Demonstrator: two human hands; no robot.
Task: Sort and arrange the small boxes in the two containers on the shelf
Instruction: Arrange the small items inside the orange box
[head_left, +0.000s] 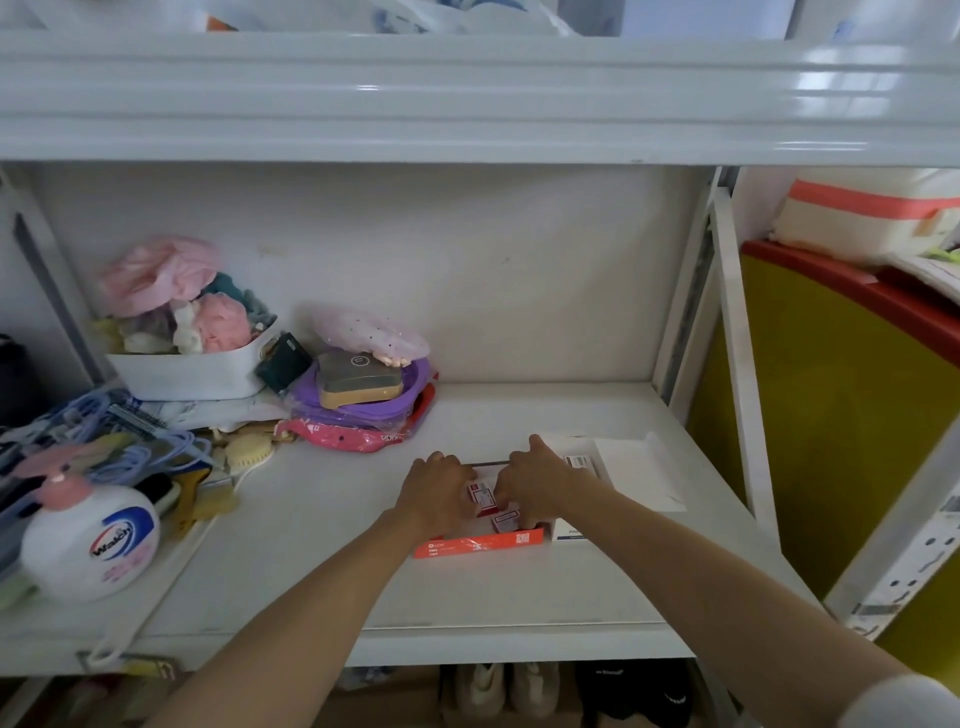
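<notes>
A shallow orange-walled container (457, 547) lies on the white shelf, just right of centre. Inside it sit small red-and-white boxes (483, 496), one more (506, 519) nearer the front. My left hand (439, 491) reaches into the container from the left, fingers curled down over its contents. My right hand (537, 480) comes in from the right, fingertips pinching at the small boxes. Whether either hand grips a box is hidden by the fingers. A white container (636, 470) with a barcode label (575, 461) lies right behind my right hand.
Left side of the shelf is crowded: a white tub of pink fabric (187, 364), purple and pink bags (363, 410), brushes, hangers (104, 431), a hand-wash pump bottle (91, 540). A white upright (737, 364) bounds the shelf on the right. Shoes stand below.
</notes>
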